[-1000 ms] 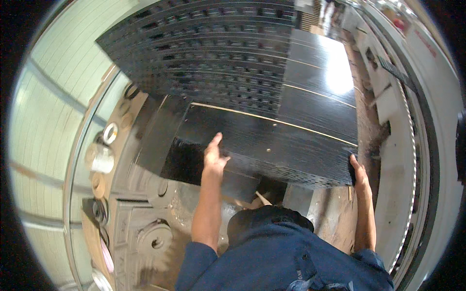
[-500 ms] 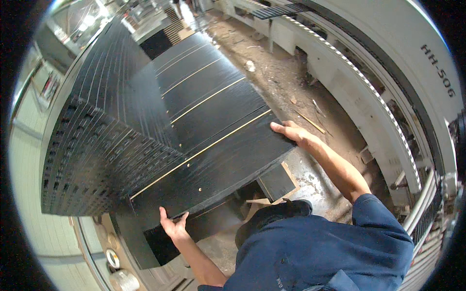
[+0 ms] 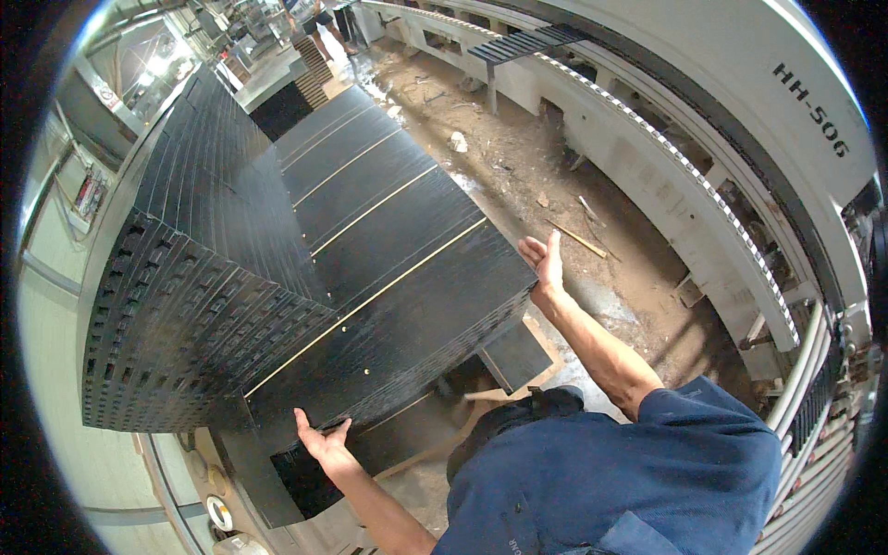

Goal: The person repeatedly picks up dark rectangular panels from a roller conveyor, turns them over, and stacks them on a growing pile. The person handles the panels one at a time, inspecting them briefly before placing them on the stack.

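Note:
Black boards (image 3: 407, 310) lie in a row of low stacks in front of me, with pale strips along some of their edges. At the near left corner of the closest stack is my left hand (image 3: 321, 446). Its fingers and thumb are spread against the near edge. My right hand (image 3: 546, 265) presses its palm to the right end of the same stack, fingers raised and apart. Two small pale dots mark the top board. To the left, a tall stack of black slotted panels (image 3: 199, 319) leans beside the boards.
A long pale machine (image 3: 638, 153) runs along the right, with pale rails (image 3: 803, 370) near me. Between it and the boards, a stick (image 3: 578, 239) lies on the dusty floor. A black box-like piece (image 3: 515, 356) sits below the near edge. People stand far off (image 3: 319, 18).
My right hand has gone from gripping over the top board's right end to lying flat against that end, fingers up. My left hand stays at the near edge. The view has shifted slightly.

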